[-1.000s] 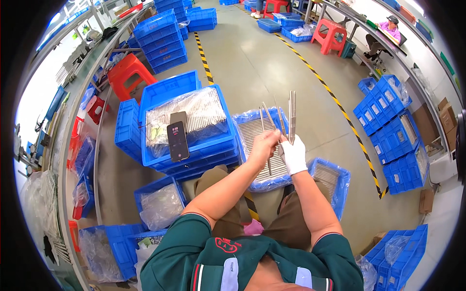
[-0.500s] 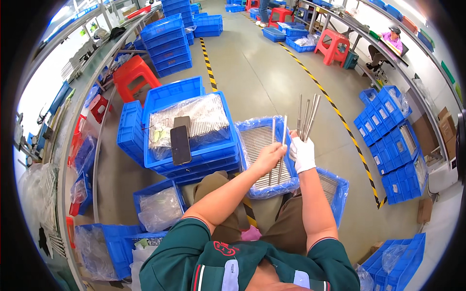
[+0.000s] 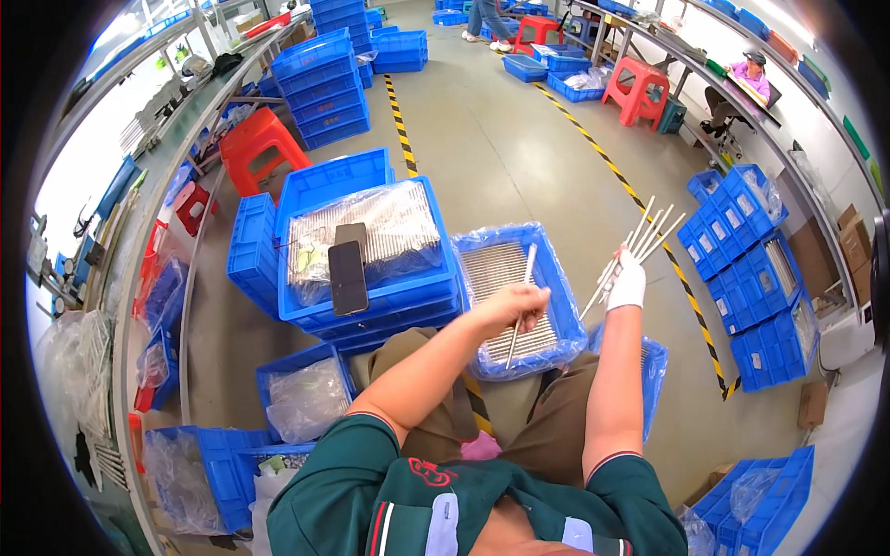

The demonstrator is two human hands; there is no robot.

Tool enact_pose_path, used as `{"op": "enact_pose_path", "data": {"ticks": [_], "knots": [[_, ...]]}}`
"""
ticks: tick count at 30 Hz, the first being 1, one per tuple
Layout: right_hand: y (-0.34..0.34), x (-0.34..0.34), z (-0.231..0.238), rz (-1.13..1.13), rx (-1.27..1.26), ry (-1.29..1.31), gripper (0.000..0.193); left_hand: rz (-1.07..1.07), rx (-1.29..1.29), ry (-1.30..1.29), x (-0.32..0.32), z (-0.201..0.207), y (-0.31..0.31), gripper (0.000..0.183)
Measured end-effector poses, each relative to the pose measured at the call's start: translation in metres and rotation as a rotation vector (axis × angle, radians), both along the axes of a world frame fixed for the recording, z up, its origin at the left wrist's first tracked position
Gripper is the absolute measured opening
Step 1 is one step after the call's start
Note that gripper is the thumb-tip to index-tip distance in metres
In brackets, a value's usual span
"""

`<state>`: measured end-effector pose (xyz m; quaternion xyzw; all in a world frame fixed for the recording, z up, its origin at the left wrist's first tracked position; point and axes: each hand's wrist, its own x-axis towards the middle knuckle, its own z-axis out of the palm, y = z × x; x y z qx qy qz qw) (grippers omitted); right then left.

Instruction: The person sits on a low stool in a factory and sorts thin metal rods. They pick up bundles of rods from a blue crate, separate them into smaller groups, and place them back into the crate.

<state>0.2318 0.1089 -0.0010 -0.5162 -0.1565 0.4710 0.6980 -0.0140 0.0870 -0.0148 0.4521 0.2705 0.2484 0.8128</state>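
Note:
My bare left hand is closed around a single thin metal rod, above a blue bin lined with clear plastic. Rows of similar metal rods lie side by side in that bin. To its right, my right hand, in a white glove with bare fingertips showing, grips several metal rods. They fan out toward the upper right, and one lower end points down to the left. Under my right forearm is a second blue bin, partly hidden.
On my left, stacked blue crates hold plastic-covered rods with a black phone on top. Red stools and more crates stand beyond. Blue bins are piled at right. A person sits at the far-right bench.
My right hand has moved right with its rods, which now lean to the right and spread apart. The rod in my left hand has shifted slightly left and lower. A distant walker has moved.

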Motion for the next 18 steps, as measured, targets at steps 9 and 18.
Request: {"op": "enact_pose_path", "data": {"ticks": [9,18], "knots": [[-0.035,-0.088,0.013,0.534,-0.032,-0.345,0.016,-0.1,-0.222,-0.441,-0.001,0.003,0.005,0.023],[-0.022,-0.095,-0.016,0.409,-0.004,-0.839,0.028,0.046,0.097,-0.058,-0.01,0.015,0.001,0.024]]}}
